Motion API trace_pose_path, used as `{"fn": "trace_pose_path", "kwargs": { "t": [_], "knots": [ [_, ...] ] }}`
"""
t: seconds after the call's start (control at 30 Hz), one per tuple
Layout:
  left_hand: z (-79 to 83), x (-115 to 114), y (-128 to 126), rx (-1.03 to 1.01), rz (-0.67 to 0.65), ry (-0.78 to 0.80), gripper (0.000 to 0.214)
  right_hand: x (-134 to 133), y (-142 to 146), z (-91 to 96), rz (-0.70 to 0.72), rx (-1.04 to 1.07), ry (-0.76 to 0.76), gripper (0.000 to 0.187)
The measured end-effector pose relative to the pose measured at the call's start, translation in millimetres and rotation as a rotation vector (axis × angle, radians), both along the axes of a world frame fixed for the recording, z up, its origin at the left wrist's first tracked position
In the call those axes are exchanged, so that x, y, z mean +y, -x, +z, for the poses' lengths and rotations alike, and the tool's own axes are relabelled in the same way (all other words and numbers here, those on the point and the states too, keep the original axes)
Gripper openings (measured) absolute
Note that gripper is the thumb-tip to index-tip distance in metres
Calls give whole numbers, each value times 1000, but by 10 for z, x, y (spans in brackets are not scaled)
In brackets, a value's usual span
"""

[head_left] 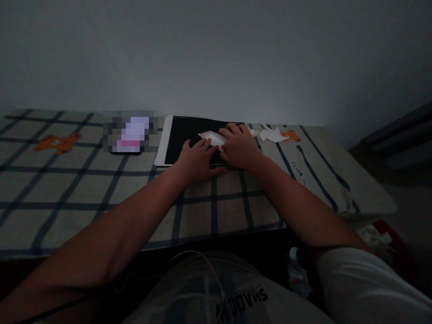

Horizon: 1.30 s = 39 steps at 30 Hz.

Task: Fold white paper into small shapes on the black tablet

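Note:
A small piece of folded white paper point(212, 136) lies on a black sheet with a white border point(184, 137), pointed at its left end. My left hand point(197, 159) rests palm down at the paper's near edge, fingers spread and fingertips touching it, thumb stretched to the right. At the paper's right end is my right hand point(242, 146), its fingers bent and its thumb and index finger closed on that end. Part of the paper is hidden under my fingers. Just right of my right hand lie more folded white paper pieces point(272, 135).
A plaid cloth point(141, 193) with orange bear prints covers the table. A phone point(131, 132) with a lit, blurred screen is propped at left. Behind stands a plain wall point(202, 58). Below the table's right front edge are a clear bottle point(299, 274) and a red container point(401, 247).

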<state>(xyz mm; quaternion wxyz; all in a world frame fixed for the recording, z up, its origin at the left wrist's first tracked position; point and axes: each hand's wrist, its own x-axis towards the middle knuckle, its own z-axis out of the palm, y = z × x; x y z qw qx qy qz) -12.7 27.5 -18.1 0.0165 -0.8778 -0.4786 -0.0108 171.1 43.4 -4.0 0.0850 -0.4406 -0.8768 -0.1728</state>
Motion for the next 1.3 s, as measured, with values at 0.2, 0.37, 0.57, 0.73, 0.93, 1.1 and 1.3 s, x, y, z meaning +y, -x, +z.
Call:
{"fn": "trace_pose_path", "kwargs": {
  "t": [0.2,0.37,0.57,0.73,0.93,1.1,1.3],
  "knots": [
    [-20,1,3,-3,-3,-5,94,-13,-19,-1,4,35,-20,31],
    [-10,-7,8,-4,-10,-2,94,83,-121,-40,61,225,-13,30],
    [-35,49,86,-40,-67,-9,88,438,-399,-216,106,616,111,33],
    [-57,100,124,-79,-106,22,81,539,-450,-349,222,580,251,36],
    [-34,99,121,-67,-116,60,83,545,-335,-430,288,524,281,44],
    [-15,96,132,-76,-123,78,85,532,-278,-475,258,430,318,50],
    [-24,123,153,-130,-105,79,90,476,-205,-468,167,347,320,52]
  ]
}}
